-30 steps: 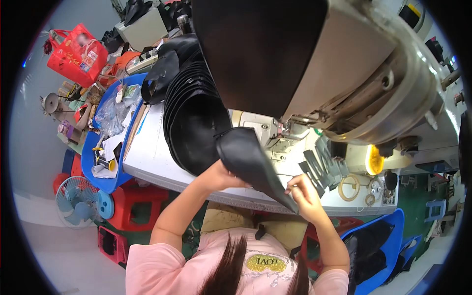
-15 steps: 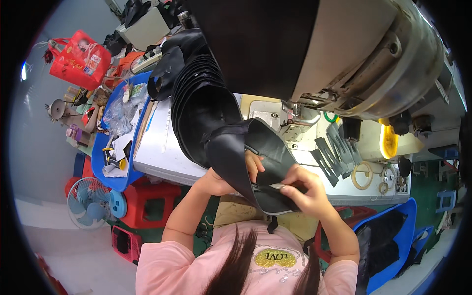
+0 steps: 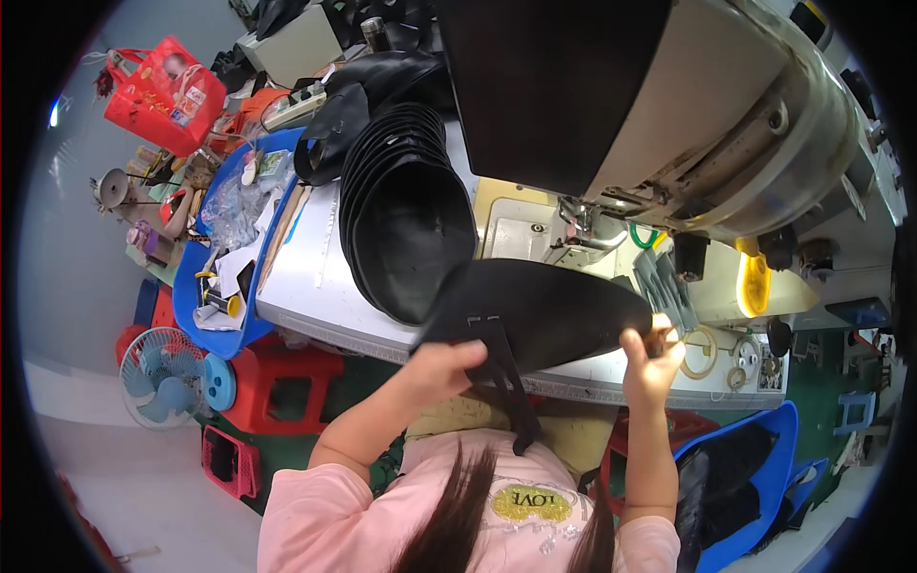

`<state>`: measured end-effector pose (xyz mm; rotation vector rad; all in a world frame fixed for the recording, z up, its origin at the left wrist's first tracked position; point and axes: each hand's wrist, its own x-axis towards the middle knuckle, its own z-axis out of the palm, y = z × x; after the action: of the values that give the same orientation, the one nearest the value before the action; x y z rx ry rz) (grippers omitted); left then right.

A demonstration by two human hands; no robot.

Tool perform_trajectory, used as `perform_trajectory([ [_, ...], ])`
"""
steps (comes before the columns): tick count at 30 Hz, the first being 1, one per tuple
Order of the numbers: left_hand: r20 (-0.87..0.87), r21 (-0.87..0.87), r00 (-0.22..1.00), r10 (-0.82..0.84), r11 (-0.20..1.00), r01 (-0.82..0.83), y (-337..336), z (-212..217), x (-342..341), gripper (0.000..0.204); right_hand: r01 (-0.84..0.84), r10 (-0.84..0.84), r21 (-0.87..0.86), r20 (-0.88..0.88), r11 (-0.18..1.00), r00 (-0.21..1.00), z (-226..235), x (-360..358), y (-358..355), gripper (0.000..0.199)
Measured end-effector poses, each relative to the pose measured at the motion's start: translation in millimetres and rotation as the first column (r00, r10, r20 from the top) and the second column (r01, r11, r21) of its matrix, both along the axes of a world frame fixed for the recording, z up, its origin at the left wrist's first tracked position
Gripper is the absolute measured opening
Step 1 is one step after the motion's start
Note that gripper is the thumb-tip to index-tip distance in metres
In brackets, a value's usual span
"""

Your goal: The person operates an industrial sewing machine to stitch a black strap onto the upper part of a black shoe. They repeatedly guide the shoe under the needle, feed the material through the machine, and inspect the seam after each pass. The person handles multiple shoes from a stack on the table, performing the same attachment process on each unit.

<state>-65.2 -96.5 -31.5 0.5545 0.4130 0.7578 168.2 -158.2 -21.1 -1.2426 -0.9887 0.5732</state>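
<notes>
1. A second ago you were holding the black curved piece folded and angled down toward the table edge. Now it is spread out flat and wide between your two hands, in front of the sewing machine. That suggests you have opened it up to check or align it.
2. A black strap hangs from the piece's near edge, down over the front of the white work table toward your lap.
3. Your left hand is closed around the left end of the piece, close to where the strap joins. The fingers are curled tight, thumb on top.
4. Your right hand pinches the right tip of the piece. The fingers are nearly closed, with only the thin edge between them.
5. Behind the piece, to the left, a stack of similar black curved pieces lies on the table, apart from the one you hold.
6. A blue tray of odds and ends sits at the table's left end.
</notes>
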Motion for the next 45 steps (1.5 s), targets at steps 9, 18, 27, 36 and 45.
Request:
perform_trajectory([
  [9,-0.324,0.182,0.946,-0.017,0.98,0.08,-33.7,-7.8,10.6,0.029,0.007,-0.009,0.021,0.107,1.0,0.994,8.1,-13.9,40.8,0.016],
  [18,-0.119,0.098,0.927,0.355,0.934,-0.345,-34.2,5.3,24.5,0.035,-0.424,0.395,-0.13,-0.204,0.896,0.896,-6.1,-49.7,-6.8,0.009],
  [27,-0.126,0.131,0.944,0.306,0.948,-0.29,-36.4,2.0,26.8,0.039,-0.339,0.268,-0.236,-0.286,0.911,0.92,4.1,-58.7,-4.3,0.011],
  [36,-0.123,0.09,0.969,0.214,0.975,-0.204,-30.5,-4.0,20.6,0.044,-0.197,0.178,-0.249,-0.095,0.948,0.979,-9.0,-51.9,3.1,0.036],
  [45,-0.127,-0.103,0.971,0.201,0.971,-0.215,-34.0,0.1,28.3,0.046,-0.703,0.352,-0.097,-0.813,0.704,0.465,-13.6,-33.4,10.2,0.052],
])
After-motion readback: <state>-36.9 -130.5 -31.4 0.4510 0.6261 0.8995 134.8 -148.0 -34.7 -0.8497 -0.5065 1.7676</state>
